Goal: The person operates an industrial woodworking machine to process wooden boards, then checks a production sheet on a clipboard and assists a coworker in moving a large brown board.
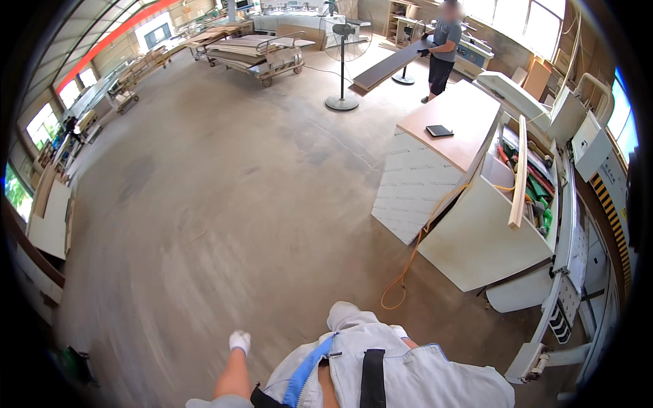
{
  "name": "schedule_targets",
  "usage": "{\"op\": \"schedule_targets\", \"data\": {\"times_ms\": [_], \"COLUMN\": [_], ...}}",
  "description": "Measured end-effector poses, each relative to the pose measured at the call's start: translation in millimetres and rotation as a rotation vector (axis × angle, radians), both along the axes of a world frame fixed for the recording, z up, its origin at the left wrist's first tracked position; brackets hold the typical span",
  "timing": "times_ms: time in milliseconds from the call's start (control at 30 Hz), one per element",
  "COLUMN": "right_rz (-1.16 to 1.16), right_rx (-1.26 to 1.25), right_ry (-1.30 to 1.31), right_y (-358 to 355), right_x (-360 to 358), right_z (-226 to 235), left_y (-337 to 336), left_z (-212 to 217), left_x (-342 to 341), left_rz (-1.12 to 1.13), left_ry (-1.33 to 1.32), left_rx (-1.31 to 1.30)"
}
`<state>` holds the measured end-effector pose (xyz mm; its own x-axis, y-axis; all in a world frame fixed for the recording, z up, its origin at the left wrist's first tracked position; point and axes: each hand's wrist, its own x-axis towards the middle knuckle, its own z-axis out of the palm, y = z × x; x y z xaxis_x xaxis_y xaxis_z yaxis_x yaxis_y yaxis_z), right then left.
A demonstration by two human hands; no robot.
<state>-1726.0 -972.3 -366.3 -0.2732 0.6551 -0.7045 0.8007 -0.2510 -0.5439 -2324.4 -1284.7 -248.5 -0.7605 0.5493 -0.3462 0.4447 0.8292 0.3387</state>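
My left hand (239, 341), in a white glove, hangs out over the concrete floor (204, 272) on my left side. Its fingers look curled together, and no object shows in them. Of my right hand (398, 332) only a small piece of white glove shows past the grey jacket (422, 370); its fingers are hidden. Closest to that side lies an orange cord (403, 272), looping down to the floor from a pale cabinet box (486, 234).
Tools fill the box's top, with a wood strip (520, 173) across it. A dark notebook (439, 130) lies on a panel-topped stand (469, 112). Machine rails (571, 258) run along the right. Ahead are a pedestal fan (342, 68), a loaded cart (262, 58) and a person (445, 47) holding a dark board (391, 66).
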Motion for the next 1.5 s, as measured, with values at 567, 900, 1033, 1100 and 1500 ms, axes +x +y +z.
{"op": "schedule_targets", "data": {"times_ms": [567, 900, 1033, 1100, 1500], "right_rz": [0.207, -0.046, -0.017, -0.050, 0.104], "right_rx": [0.219, 0.274, 0.161, 0.094, 0.049], "right_ry": [-0.159, -0.108, -0.247, -0.240, -0.329], "right_y": [455.9, 575.4, 541.6, 516.7, 603.0], "right_x": [-459.8, -636.2, -683.0, -700.6, -826.2], "right_z": [146.8, 136.8, 132.2, 125.1, 101.4], "left_y": [248.2, 400.0, 501.7, 545.7, 717.9], "left_z": [-44.8, -87.2, -78.4, -75.2, -49.1], "left_x": [-233.2, -503.2, -643.6, -719.8, -781.8], "left_rz": [-0.182, -0.542, -0.650, -0.511, -0.088], "left_ry": [-0.377, -0.247, 0.027, 0.010, -0.551], "left_rx": [-0.303, -0.486, -0.255, -0.060, 0.224]}}
